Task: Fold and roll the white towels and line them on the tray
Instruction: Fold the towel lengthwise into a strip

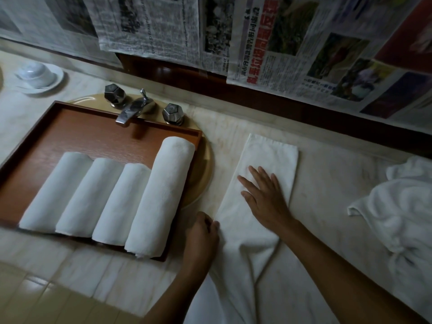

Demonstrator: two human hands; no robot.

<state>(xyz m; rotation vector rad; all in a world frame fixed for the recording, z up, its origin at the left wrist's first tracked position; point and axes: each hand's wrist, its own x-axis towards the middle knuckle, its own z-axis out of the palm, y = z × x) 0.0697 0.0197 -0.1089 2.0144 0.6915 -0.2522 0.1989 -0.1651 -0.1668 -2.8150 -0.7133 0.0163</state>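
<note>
A brown wooden tray [77, 127] lies over the sink and holds several rolled white towels [161, 195] side by side; the rightmost roll is the longest. To its right, a white towel [268, 155] folded into a long strip lies on the marble counter, its near end hanging over the front edge. My right hand [264, 197] rests flat on the strip with fingers spread. My left hand [203, 232] pinches the strip's left edge. A heap of loose white towels [397, 206] sits at the far right.
A chrome faucet [133, 108] with two knobs overhangs the tray's far rim. An upturned white cup on a saucer [38, 76] stands at the back left. Newspaper sheets [280, 43] cover the wall behind the counter.
</note>
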